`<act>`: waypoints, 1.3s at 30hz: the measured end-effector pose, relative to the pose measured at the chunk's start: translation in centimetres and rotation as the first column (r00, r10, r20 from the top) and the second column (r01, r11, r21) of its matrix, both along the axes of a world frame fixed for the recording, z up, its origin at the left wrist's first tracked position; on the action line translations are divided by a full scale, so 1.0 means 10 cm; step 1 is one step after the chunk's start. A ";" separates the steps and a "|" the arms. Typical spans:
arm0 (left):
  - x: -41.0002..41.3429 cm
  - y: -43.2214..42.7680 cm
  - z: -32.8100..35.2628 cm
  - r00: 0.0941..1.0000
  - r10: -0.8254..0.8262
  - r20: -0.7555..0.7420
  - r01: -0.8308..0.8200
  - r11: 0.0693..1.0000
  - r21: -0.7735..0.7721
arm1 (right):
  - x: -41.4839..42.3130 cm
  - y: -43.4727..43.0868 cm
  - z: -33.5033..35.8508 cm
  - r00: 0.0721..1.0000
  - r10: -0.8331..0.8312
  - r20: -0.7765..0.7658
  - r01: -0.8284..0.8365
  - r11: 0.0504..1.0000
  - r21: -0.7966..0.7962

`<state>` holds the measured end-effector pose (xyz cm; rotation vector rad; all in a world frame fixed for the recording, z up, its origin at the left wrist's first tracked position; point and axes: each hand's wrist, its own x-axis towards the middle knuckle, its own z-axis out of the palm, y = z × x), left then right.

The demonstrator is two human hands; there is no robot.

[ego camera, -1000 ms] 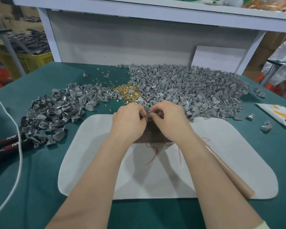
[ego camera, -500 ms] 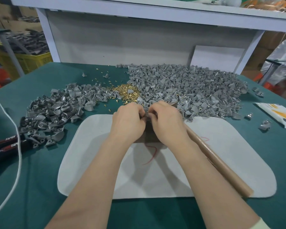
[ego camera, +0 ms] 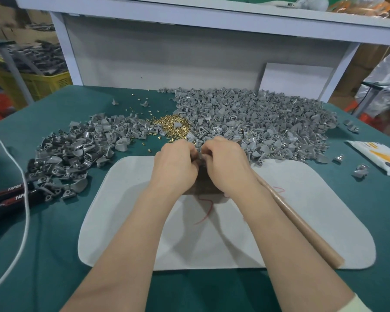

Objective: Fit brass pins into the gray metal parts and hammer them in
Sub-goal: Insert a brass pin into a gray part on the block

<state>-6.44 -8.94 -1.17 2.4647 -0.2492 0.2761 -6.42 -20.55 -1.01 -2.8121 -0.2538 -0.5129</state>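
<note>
While left hand (ego camera: pixel 175 167) and right hand (ego camera: pixel 225 165) are pressed together over far edge of white mat (ego camera: pixel 131 221), small gray part (ego camera: pixel 199 156) is pinched between fingertips of both. Brass pins (ego camera: pixel 171 127) heaped just beyond hands. Gray metal parts (ego camera: pixel 257 118) piled beyond right hand; second pile (ego camera: pixel 77 152) left of left hand. Wooden handle (ego camera: pixel 302 224) lies under right forearm, tucked against right palm.
</note>
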 end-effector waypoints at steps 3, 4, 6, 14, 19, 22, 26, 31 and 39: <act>0.01 0.00 -0.01 1.000 -0.010 0.002 0.010 1.000 0.022 | 0.03 -0.02 0.01 0.999 0.012 -0.044 -0.010 0.999 0.041; 0.01 0.00 -0.01 1.000 -0.010 0.001 0.010 1.000 0.021 | 0.04 -0.03 0.00 0.998 0.017 -0.053 -0.013 0.997 0.074; 0.00 0.01 -0.01 1.000 0.003 -0.001 -0.003 1.000 0.004 | 0.03 -0.06 -0.03 0.997 0.025 -0.071 -0.012 0.984 0.177; 0.01 0.02 -0.03 1.000 0.002 0.003 -0.002 1.000 -0.032 | 0.02 -0.18 -0.01 0.990 0.054 -0.131 0.012 0.891 0.454; 0.01 0.03 -0.03 1.000 0.002 0.001 -0.002 1.000 -0.029 | 0.01 -0.16 -0.03 0.991 0.063 -0.116 0.001 0.873 0.488; 0.01 0.02 -0.03 1.000 0.004 -0.005 -0.004 1.000 -0.026 | 0.01 -0.13 -0.05 0.994 0.053 -0.100 -0.001 0.890 0.456; 0.01 0.02 -0.03 1.000 0.007 -0.009 -0.007 1.000 -0.030 | 0.02 -0.11 -0.07 0.998 0.037 -0.054 -0.014 0.929 0.370; 0.01 0.02 -0.03 1.000 0.002 0.006 -0.002 1.000 -0.024 | 0.04 -0.09 -0.07 0.999 0.021 -0.031 -0.011 0.961 0.277; 0.02 0.01 -0.04 1.000 0.004 0.025 -0.003 1.000 -0.012 | 0.04 -0.06 -0.06 0.999 -0.007 -0.049 0.018 0.974 0.227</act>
